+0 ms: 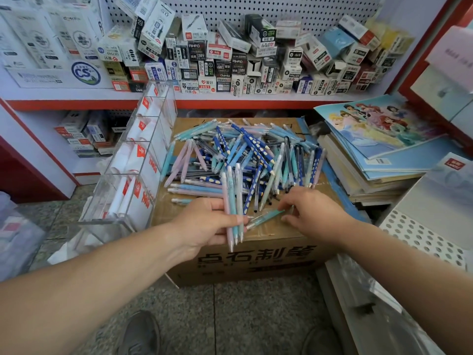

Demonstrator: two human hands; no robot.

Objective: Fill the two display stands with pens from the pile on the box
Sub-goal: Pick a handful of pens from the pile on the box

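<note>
Grips a bundle of pens (232, 201) in the left hand (207, 224), tips pointing down, over the near edge of the cardboard box (256, 257). Pinches a single teal pen (266, 217) at the fingertips of the right hand (312, 213), just above the box top. Shows the pen pile (243, 155) spread over the far part of the box and a clear display stand (133, 160) just beside it on the left.

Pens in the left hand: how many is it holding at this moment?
3: a pink pen, a teal pen and a pale pen, side by side in the left hand. More may be hidden behind. The right hand pinches a loose pen.
</note>
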